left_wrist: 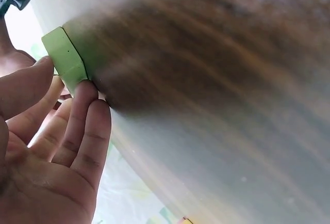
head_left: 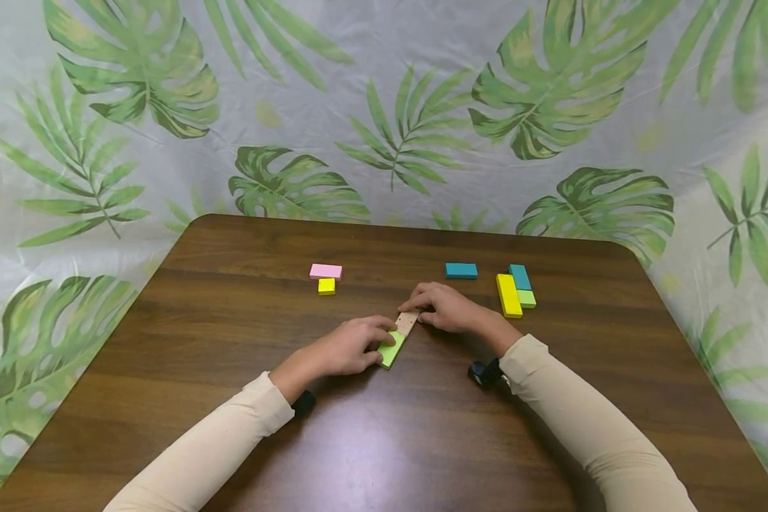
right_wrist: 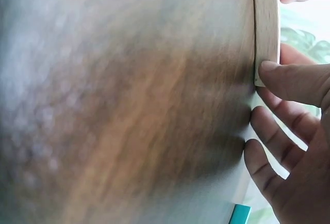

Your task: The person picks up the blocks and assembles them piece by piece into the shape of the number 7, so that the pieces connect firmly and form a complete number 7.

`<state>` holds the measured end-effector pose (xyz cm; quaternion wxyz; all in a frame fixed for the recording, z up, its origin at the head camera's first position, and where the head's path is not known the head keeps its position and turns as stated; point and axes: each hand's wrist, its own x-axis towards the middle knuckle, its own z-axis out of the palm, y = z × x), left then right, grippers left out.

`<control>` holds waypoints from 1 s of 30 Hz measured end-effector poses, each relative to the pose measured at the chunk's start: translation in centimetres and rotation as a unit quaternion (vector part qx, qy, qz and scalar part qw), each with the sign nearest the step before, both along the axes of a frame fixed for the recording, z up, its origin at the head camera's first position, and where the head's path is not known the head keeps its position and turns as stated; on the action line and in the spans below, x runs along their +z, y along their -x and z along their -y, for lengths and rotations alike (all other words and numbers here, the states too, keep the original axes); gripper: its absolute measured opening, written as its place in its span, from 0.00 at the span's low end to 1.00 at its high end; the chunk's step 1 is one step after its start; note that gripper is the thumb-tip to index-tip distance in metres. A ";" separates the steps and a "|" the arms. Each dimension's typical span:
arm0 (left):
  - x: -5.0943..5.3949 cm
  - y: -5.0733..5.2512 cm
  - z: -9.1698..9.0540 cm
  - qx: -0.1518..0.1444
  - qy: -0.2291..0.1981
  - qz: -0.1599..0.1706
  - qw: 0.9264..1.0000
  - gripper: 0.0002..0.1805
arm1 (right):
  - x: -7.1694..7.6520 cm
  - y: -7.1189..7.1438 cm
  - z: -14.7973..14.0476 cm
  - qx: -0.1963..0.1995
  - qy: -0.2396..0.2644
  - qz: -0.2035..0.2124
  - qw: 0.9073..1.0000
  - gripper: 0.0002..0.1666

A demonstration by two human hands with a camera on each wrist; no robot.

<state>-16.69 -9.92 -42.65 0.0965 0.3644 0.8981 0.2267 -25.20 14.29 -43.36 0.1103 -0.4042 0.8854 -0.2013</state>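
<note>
A light green block (head_left: 392, 351) and a plain wooden block (head_left: 407, 322) lie end to end on the table, forming one slanted row. My left hand (head_left: 353, 346) holds the green block, thumb on its near part and fingers at the other side. At the far end of the row, my right hand (head_left: 449, 307) pinches the wooden block between thumb and fingers. In the right wrist view the wooden block (right_wrist: 266, 25) meets the green one with no visible gap. The left wrist view shows the green block (left_wrist: 64, 51) at the fingertips.
Behind the left hand lie a pink block (head_left: 326, 272) and a small yellow block (head_left: 326, 286). A blue block (head_left: 461, 271) lies beyond the right hand. Farther right, a long yellow block (head_left: 509, 296), a second blue block (head_left: 520, 277) and a small green block (head_left: 526, 299) sit together on the table (head_left: 230, 334).
</note>
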 end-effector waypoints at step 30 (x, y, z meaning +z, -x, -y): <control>0.0 2.0 -0.2 -0.026 0.016 0.037 0.999 0.25 | -0.3 0.0 0.2 -0.018 0.010 0.007 1.000 0.20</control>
